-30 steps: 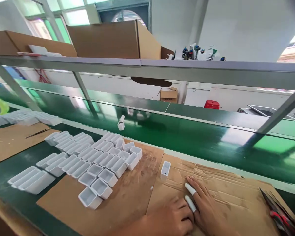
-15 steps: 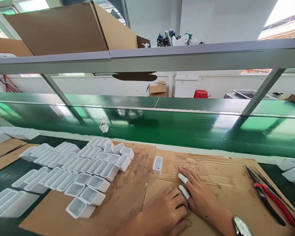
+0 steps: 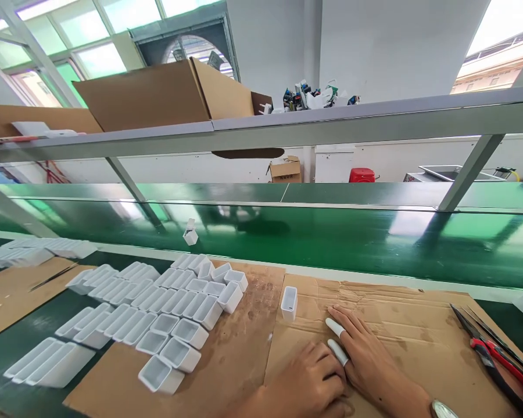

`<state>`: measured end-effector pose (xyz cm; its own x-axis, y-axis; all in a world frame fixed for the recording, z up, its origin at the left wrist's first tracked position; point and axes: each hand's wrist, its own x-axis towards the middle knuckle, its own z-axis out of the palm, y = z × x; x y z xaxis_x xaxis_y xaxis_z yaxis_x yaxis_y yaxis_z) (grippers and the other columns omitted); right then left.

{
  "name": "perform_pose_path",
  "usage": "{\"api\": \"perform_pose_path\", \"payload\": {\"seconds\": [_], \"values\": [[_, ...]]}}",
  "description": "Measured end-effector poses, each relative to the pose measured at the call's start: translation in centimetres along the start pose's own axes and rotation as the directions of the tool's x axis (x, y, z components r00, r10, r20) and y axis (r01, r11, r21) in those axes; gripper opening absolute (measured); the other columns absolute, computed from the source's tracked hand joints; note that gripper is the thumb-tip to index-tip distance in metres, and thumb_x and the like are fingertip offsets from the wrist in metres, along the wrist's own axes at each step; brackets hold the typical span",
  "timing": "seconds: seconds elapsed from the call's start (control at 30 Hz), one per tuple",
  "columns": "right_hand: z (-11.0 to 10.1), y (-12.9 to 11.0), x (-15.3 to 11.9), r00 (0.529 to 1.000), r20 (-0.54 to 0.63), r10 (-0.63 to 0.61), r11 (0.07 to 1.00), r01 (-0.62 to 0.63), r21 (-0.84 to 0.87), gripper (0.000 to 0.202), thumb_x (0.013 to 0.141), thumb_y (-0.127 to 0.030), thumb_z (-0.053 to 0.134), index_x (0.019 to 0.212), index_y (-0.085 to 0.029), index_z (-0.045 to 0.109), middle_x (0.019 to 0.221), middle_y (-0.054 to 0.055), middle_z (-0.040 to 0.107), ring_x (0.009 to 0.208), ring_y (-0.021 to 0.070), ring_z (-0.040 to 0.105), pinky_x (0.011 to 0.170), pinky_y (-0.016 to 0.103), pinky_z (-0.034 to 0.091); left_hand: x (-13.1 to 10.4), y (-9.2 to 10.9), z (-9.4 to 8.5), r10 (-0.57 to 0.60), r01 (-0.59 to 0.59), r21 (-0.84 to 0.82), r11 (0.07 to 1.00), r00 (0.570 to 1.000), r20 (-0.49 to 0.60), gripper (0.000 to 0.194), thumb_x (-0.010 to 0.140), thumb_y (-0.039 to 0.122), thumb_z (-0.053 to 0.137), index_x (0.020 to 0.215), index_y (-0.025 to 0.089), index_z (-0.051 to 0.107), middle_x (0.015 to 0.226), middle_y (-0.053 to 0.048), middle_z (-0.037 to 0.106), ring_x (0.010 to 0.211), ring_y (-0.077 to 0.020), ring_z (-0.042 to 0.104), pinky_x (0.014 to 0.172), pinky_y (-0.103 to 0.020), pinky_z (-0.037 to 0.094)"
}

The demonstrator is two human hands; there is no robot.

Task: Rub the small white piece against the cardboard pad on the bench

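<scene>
My left hand (image 3: 309,380) rests palm down on the brown cardboard sheet (image 3: 409,342), its fingers loosely bent and slightly apart. I see nothing in it. Beside it, touching or nearly touching, my right hand (image 3: 366,351) lies flat with its fingers stretched out. White finger covers (image 3: 336,351) sit on two of its fingers, and a watch (image 3: 443,409) is on that wrist. Just beyond the hands, to the left, one open-topped white plastic box (image 3: 289,303) stands upright on the cardboard. What lies under the palms is hidden.
Rows of similar white boxes (image 3: 169,313) cover the left side. Red-and-black pliers (image 3: 483,348) and tweezers (image 3: 501,331) lie at right. Behind runs a green conveyor belt (image 3: 331,238) carrying a small white piece (image 3: 190,233). A shelf (image 3: 353,119) with a large carton (image 3: 148,93) spans overhead.
The whole view has shifted, so the scene appears lower and somewhat further right. Both hands keep the same pose and place on the cardboard.
</scene>
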<state>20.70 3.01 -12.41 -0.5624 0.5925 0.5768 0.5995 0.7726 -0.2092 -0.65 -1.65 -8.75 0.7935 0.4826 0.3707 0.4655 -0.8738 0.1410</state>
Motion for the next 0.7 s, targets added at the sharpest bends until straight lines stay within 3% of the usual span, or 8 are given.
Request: {"api": "perform_pose_path", "payload": {"seconds": [0.17,0.3,0.37,0.57,0.7], "values": [[0.5,0.5,-0.3,1.000,-0.002,-0.005,1.000,0.005,-0.011,0.065,0.082,0.001,0.046,0.142,-0.017,0.064,0.159,0.014,0.058,0.149,0.0330,0.053,0.114,0.055,0.059,-0.2,-0.8,1.4,0.049,-0.046,0.052,0.998,0.997,-0.053,0.033,0.097,0.053,0.079,0.096,0.021,0.072,0.098,-0.001,0.076,0.095,-0.0180,0.064,0.082,-0.032,0.048],[0.7,0.7,-0.5,1.000,0.004,-0.008,1.000,0.009,-0.028,0.062,0.076,0.002,0.047,0.131,-0.017,0.069,0.160,0.014,0.058,0.151,0.0321,0.052,0.115,0.053,0.059,-0.4,-0.8,1.6,0.054,-0.050,0.060,0.997,0.997,-0.063,0.021,0.095,0.038,0.085,0.100,0.021,0.074,0.098,0.000,0.074,0.097,-0.0166,0.064,0.084,-0.030,0.048],[0.8,0.7,-0.6,1.000,0.009,-0.003,1.000,0.003,-0.029,0.066,0.075,0.002,0.047,0.134,-0.018,0.067,0.159,0.014,0.058,0.151,0.0320,0.052,0.115,0.053,0.059,-0.4,-0.8,1.5,0.062,-0.058,0.056,0.997,0.995,-0.082,0.020,0.094,0.034,0.086,0.101,0.021,0.074,0.099,0.001,0.074,0.097,-0.0165,0.064,0.084,-0.030,0.049],[1.1,0.9,-1.0,0.999,0.035,0.017,1.000,-0.017,0.004,0.073,0.069,0.003,0.047,0.136,-0.017,0.066,0.162,0.015,0.054,0.152,0.0356,0.050,0.116,0.059,0.057,-0.5,-0.9,1.8,0.061,-0.056,0.053,0.997,0.994,-0.093,0.025,0.094,0.042,0.085,0.099,0.022,0.071,0.097,0.001,0.075,0.097,-0.0172,0.065,0.083,-0.031,0.047],[1.0,0.8,-0.8,0.999,0.033,-0.002,1.000,0.003,-0.018,0.073,0.074,0.003,0.046,0.142,-0.016,0.062,0.161,0.016,0.055,0.151,0.0360,0.052,0.114,0.058,0.059,-0.5,-0.9,2.1,0.052,-0.046,0.048,0.998,0.990,-0.134,0.025,0.095,0.041,0.085,0.095,0.020,0.070,0.098,0.001,0.075,0.096,-0.0175,0.064,0.081,-0.031,0.046]]}}
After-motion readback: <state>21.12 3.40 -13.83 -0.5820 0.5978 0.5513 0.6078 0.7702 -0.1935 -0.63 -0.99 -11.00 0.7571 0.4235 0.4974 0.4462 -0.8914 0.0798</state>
